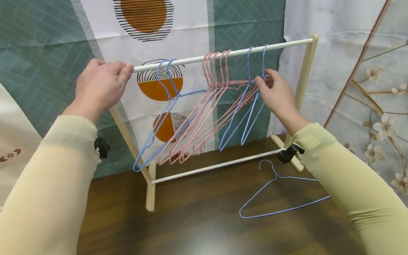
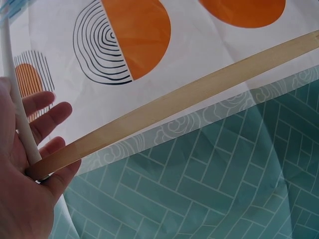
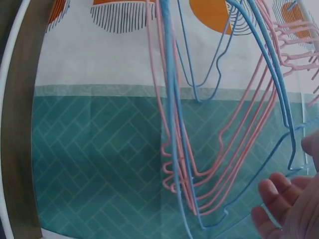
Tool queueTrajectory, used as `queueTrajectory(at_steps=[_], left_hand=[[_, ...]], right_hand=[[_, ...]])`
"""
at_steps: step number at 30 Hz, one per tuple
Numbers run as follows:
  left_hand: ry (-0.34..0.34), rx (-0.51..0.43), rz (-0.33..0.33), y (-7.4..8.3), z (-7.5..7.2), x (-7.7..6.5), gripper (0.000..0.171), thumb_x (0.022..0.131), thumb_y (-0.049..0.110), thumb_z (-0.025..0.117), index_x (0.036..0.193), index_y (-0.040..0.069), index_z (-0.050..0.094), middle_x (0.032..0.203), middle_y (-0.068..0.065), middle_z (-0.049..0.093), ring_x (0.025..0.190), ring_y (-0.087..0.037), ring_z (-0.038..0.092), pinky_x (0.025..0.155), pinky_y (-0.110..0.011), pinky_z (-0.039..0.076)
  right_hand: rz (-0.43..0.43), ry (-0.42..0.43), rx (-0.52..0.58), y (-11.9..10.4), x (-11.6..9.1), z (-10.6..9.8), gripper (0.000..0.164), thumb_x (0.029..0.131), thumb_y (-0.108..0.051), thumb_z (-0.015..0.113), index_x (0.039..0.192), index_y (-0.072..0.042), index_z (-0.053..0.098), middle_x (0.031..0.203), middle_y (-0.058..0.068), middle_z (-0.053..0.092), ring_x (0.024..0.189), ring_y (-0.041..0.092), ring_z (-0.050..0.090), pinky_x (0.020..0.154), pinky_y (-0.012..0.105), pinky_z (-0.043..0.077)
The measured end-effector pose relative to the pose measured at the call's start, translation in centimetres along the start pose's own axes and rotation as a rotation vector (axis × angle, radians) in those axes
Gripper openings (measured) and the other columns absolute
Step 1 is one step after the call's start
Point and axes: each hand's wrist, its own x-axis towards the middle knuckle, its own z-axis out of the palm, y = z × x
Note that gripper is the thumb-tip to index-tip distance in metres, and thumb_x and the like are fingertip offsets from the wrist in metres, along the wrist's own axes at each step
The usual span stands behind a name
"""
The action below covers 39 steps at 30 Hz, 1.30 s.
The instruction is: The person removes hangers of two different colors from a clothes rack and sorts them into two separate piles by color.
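My left hand [image 1: 101, 83] grips the top left corner of a clothes rack [image 1: 193, 59], its fingers over the white rod. In the left wrist view, thumb and fingers curl about the joint of rod and wooden post [image 2: 164, 112]. My right hand [image 1: 275, 94] is at the neck of the rightmost blue hanger [image 1: 251, 122], thumb and fingertips apart around the wire in the right wrist view. Beside it hangs another blue hanger [image 1: 234, 118]. Several pink hangers [image 1: 203, 121] hang mid-rod, and two blue hangers [image 1: 156, 128] hang at the left.
A loose blue hanger [image 1: 282, 211] lies on the dark wooden table [image 1: 196, 233], partly behind my right sleeve. The rack's lower white rod [image 1: 213, 167] joins its wooden feet. Patterned cloth [image 1: 249, 7] hangs close behind the rack.
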Motion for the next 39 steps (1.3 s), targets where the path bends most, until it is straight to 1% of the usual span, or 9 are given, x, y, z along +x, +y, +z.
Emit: queueTrajectory(at_steps=[4, 7, 14, 18, 21, 28, 32, 36, 39], left_hand=[[0.005, -0.004, 0.007, 0.2, 0.1, 0.0, 0.067, 0.118, 0.058, 0.023, 0.142, 0.011, 0.065, 0.131, -0.022, 0.071, 0.150, -0.050, 0.037, 0.109, -0.074, 0.040], [0.011, -0.003, 0.014, 0.3, 0.1, 0.1, 0.067, 0.119, 0.057, 0.023, 0.137, 0.010, 0.066, 0.128, -0.022, 0.071, 0.149, -0.050, 0.038, 0.109, -0.074, 0.040], [0.021, -0.004, 0.026, 0.6, 0.1, 0.1, 0.065, 0.119, 0.056, 0.024, 0.135, 0.009, 0.066, 0.129, -0.022, 0.072, 0.149, -0.050, 0.039, 0.109, -0.074, 0.040], [0.023, 0.002, 0.027, 0.6, 0.2, 0.1, 0.064, 0.119, 0.055, 0.024, 0.134, 0.009, 0.065, 0.131, -0.022, 0.071, 0.149, -0.050, 0.039, 0.108, -0.074, 0.041], [0.020, 0.006, 0.028, 0.6, 0.2, 0.1, 0.064, 0.119, 0.055, 0.024, 0.132, 0.008, 0.065, 0.129, -0.022, 0.071, 0.148, -0.050, 0.039, 0.108, -0.073, 0.041], [0.004, 0.017, 0.025, 0.4, 0.2, 0.0, 0.064, 0.119, 0.056, 0.023, 0.128, 0.008, 0.065, 0.123, -0.021, 0.071, 0.147, -0.051, 0.039, 0.108, -0.071, 0.041], [0.006, 0.025, 0.025, 0.2, 0.1, 0.0, 0.064, 0.119, 0.056, 0.022, 0.128, 0.008, 0.064, 0.124, -0.022, 0.071, 0.147, -0.052, 0.039, 0.109, -0.072, 0.041], [0.012, 0.018, 0.020, 0.0, 0.1, -0.1, 0.065, 0.119, 0.056, 0.022, 0.130, 0.008, 0.064, 0.128, -0.023, 0.071, 0.148, -0.052, 0.039, 0.110, -0.073, 0.041], [0.009, 0.013, 0.017, -0.1, 0.0, -0.1, 0.065, 0.119, 0.056, 0.022, 0.131, 0.008, 0.065, 0.129, -0.022, 0.071, 0.148, -0.051, 0.038, 0.109, -0.073, 0.040]], right_hand=[[0.028, 0.016, -0.047, -0.4, 0.7, -0.1, 0.072, 0.113, -0.061, 0.044, 0.167, -0.014, 0.047, 0.152, 0.015, 0.064, 0.137, 0.036, 0.061, 0.111, 0.060, 0.046], [0.030, 0.029, -0.070, -0.4, 1.0, -0.2, 0.068, 0.113, -0.059, 0.045, 0.161, -0.011, 0.055, 0.149, 0.016, 0.066, 0.135, 0.037, 0.062, 0.110, 0.060, 0.047], [0.027, 0.070, -0.056, -0.2, 1.0, -0.2, 0.057, 0.114, -0.052, 0.051, 0.147, -0.008, 0.069, 0.138, 0.016, 0.072, 0.125, 0.036, 0.065, 0.105, 0.056, 0.049], [0.024, 0.093, -0.053, -0.1, 1.1, -0.2, 0.053, 0.114, -0.049, 0.054, 0.142, -0.009, 0.074, 0.133, 0.016, 0.075, 0.120, 0.035, 0.067, 0.102, 0.055, 0.049], [0.023, 0.102, -0.046, -0.2, 1.0, -0.2, 0.052, 0.114, -0.050, 0.054, 0.142, -0.011, 0.075, 0.132, 0.014, 0.076, 0.118, 0.033, 0.068, 0.100, 0.054, 0.050], [0.017, 0.123, -0.038, -1.1, 0.9, -0.9, 0.052, 0.113, -0.053, 0.054, 0.142, -0.015, 0.076, 0.130, 0.010, 0.076, 0.113, 0.027, 0.067, 0.090, 0.040, 0.048], [0.003, 0.126, 0.001, -1.5, 0.5, -1.5, 0.050, 0.113, -0.050, 0.056, 0.141, -0.014, 0.077, 0.129, 0.010, 0.076, 0.110, 0.023, 0.065, 0.088, 0.034, 0.048], [-0.018, 0.127, 0.031, -1.8, 0.4, -2.1, 0.048, 0.113, -0.048, 0.059, 0.136, -0.012, 0.079, 0.117, 0.009, 0.077, 0.097, 0.015, 0.064, 0.080, 0.028, 0.046], [-0.028, 0.127, 0.051, -2.1, 0.5, -2.4, 0.047, 0.112, -0.047, 0.060, 0.134, -0.011, 0.080, 0.109, 0.006, 0.076, 0.090, 0.010, 0.062, 0.077, 0.026, 0.045]])
